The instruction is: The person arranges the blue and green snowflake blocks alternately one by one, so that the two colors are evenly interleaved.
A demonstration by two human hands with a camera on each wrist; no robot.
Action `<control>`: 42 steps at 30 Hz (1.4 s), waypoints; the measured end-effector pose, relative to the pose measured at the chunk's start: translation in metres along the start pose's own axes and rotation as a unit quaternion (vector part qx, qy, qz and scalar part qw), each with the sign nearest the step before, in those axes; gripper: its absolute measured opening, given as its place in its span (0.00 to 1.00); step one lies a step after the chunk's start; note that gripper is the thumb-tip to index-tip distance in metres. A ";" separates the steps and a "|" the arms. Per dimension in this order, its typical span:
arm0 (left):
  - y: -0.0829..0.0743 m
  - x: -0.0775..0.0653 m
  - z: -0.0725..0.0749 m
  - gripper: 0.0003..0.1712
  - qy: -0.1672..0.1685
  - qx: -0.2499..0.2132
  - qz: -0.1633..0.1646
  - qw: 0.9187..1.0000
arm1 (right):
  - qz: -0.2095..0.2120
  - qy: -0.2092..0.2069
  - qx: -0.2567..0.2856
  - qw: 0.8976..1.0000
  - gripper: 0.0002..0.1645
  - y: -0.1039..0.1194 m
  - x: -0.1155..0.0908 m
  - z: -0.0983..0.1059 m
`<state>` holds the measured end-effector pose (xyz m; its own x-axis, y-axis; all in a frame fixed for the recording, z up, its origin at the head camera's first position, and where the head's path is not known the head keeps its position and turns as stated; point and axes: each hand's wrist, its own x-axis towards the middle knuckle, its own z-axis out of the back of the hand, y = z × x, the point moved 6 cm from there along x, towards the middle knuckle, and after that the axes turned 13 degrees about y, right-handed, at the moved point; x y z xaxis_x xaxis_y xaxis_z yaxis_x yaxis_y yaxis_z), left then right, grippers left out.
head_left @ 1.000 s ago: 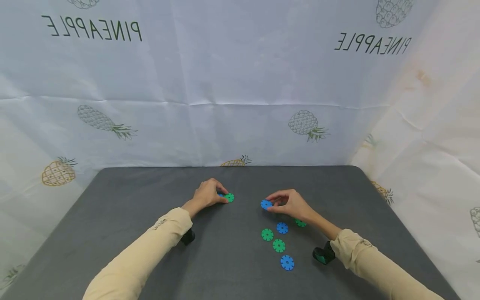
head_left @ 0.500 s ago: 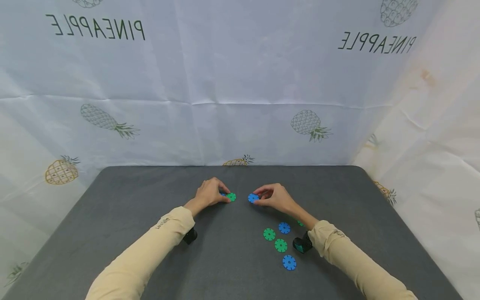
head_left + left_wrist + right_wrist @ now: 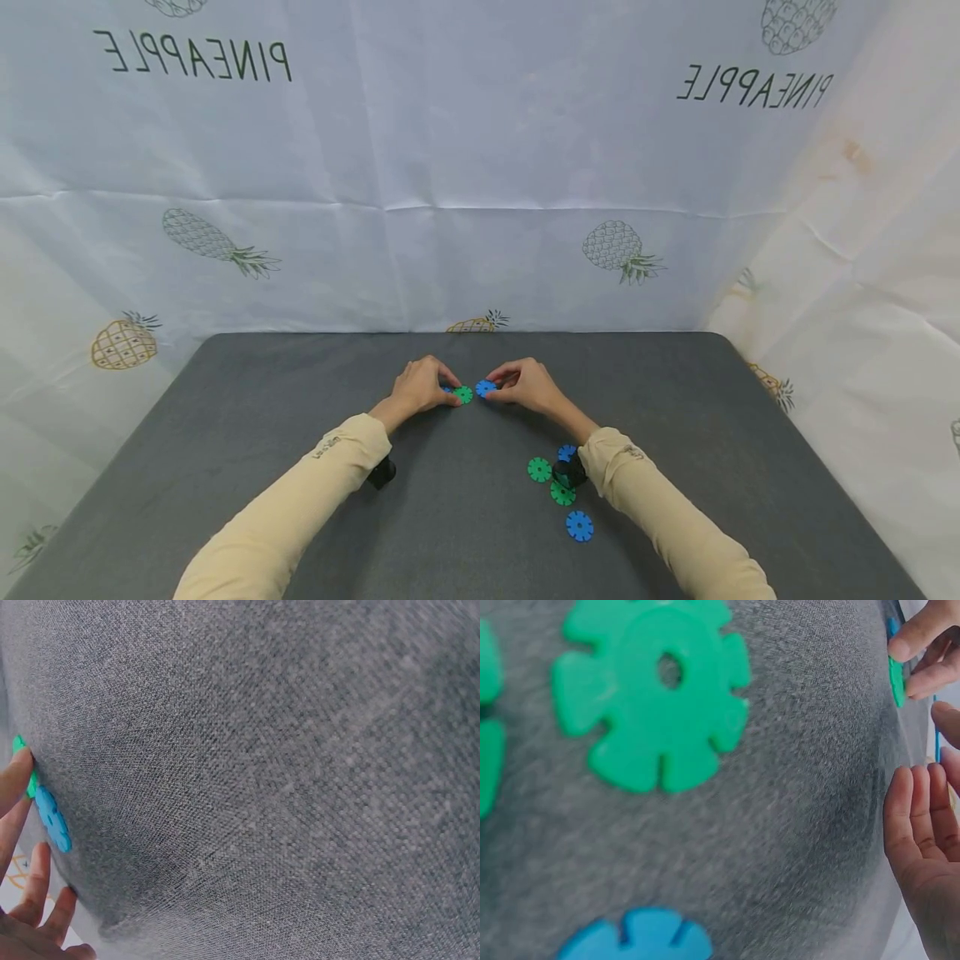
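Observation:
Near the far side of the table, my left hand [image 3: 422,386] pinches a green notched disc [image 3: 463,394] between thumb and finger. A blue notched disc [image 3: 52,817] adjoins the green one, mostly covered by the left hand in the head view. Facing it from the right, my right hand [image 3: 528,387] pinches another blue notched disc [image 3: 485,389] by its edge. A narrow gap separates this disc from the green one. In the right wrist view only a thin blue edge of the right hand's disc shows beside the fingertips.
Several loose discs lie on the grey table [image 3: 300,500] near the right forearm: a green disc [image 3: 539,469], another green disc [image 3: 563,493], a blue disc [image 3: 579,526] and a blue disc [image 3: 567,452] partly hidden by the wrist camera [image 3: 570,472]. A pineapple-print curtain [image 3: 420,150] hangs behind.
My right hand has carried its blue disc leftward and slightly away, close to the left hand's green disc. The left hand has stayed nearly still.

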<state>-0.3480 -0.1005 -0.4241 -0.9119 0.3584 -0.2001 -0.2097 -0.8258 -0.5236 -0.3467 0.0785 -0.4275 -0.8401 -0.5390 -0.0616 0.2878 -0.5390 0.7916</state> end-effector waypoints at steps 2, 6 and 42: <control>0.000 0.000 0.000 0.10 -0.001 0.001 0.000 1.000 | 0.001 0.001 -0.009 1.000 0.14 0.002 0.002 -0.001; 0.000 0.000 0.000 0.10 0.002 0.002 0.005 1.000 | -0.004 0.000 -0.026 1.000 0.12 0.003 0.005 -0.003; -0.003 0.001 0.000 0.11 0.019 0.016 0.010 1.000 | -0.009 0.009 -0.109 0.994 0.12 0.007 0.009 -0.009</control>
<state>-0.3487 -0.0974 -0.4228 -0.9021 0.3573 -0.2419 -0.2032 -0.8463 -0.4924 -0.3480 0.0641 -0.4274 -0.8382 -0.5384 -0.0868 0.3673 -0.6750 0.6399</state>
